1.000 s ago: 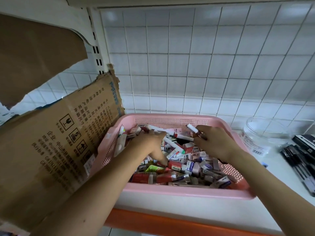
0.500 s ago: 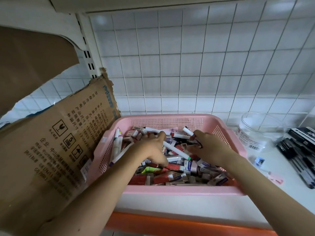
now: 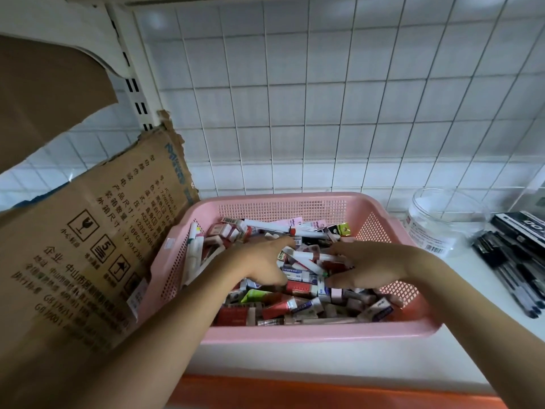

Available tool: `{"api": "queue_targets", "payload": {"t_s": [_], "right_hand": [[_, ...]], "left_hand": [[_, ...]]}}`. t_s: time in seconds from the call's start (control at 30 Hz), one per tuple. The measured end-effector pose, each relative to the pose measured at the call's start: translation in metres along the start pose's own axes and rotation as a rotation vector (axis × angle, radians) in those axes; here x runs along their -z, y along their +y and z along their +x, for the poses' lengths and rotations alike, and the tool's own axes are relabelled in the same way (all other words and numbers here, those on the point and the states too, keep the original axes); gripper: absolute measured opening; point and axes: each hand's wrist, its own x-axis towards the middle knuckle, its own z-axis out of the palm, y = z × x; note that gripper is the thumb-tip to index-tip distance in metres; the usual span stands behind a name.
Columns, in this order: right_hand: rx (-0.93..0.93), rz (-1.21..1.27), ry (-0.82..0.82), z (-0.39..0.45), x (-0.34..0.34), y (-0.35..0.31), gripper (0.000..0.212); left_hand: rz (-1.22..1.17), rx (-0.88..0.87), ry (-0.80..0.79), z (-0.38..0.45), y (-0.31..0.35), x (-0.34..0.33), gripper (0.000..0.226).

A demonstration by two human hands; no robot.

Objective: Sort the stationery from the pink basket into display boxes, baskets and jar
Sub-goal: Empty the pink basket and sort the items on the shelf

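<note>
Both down in the pink basket (image 3: 318, 332), left hand (image 3: 259, 262) spread flat, right hand (image 3: 368, 267) curled among erasers (image 3: 298, 286), grip unclear, apparently raking for like items.

Inside the pink basket (image 3: 283, 202), the fingertips of the left hand (image 3: 259, 262) and the right hand (image 3: 368, 265) are buried among the small packets, so what either one grasps cannot be told. Print on the packets is too small to read. Right of the basket, the black pens (image 3: 513, 270) and a clear jar (image 3: 442, 219) blur near the frame's edge, which crops the pens. Left of the basket, the cardboard box (image 3: 73, 246) is cut off.
</note>
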Motion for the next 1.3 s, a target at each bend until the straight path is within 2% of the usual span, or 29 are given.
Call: {"api": "queue_targets", "payload": {"t_s": [0.17, 0.27, 0.43, 0.57, 0.73, 0.9, 0.93, 1.03, 1.1, 1.23, 1.3], "right_hand": [[-0.019, -0.018, 0.006, -0.001, -0.002, -0.002, 0.078], [-0.036, -0.076, -0.006, 0.003, -0.006, -0.007, 0.081], [-0.078, -0.169, 0.049, 0.016, -0.015, -0.018, 0.097], [-0.054, -0.072, 0.037, 0.015, -0.010, -0.016, 0.092], [0.003, -0.012, 0.191, 0.016, -0.016, -0.013, 0.082], [0.025, 0.091, 0.279, 0.013, -0.014, -0.010, 0.038], [0.026, 0.072, 0.259, 0.013, -0.013, -0.012, 0.039], [-0.012, -0.005, 0.154, 0.018, -0.017, -0.021, 0.073], [-0.035, -0.013, 0.154, 0.022, -0.022, -0.025, 0.083], [-0.011, -0.130, 0.319, 0.024, -0.028, -0.025, 0.059], [-0.004, -0.119, 0.385, 0.019, -0.027, -0.024, 0.054]], "left_hand": [[-0.034, -0.022, 0.201, 0.001, -0.014, 0.008, 0.041], [-0.015, -0.042, 0.208, 0.001, -0.016, 0.005, 0.048], [-0.049, -0.046, 0.279, -0.005, -0.016, 0.008, 0.035], [-0.171, -0.087, 0.327, -0.018, -0.022, 0.009, 0.033], [-0.276, -0.149, 0.464, -0.039, -0.023, 0.007, 0.034], [-0.418, -0.142, 0.516, -0.049, -0.027, -0.001, 0.032], [-0.430, -0.136, 0.520, -0.049, -0.028, -0.002, 0.032], [-0.477, -0.133, 0.531, -0.047, -0.027, -0.006, 0.031], [-0.527, -0.138, 0.521, -0.044, -0.027, -0.011, 0.030], [-0.592, -0.124, 0.530, -0.043, -0.026, -0.015, 0.030], [-0.610, -0.119, 0.570, -0.044, -0.024, -0.013, 0.032]]}}
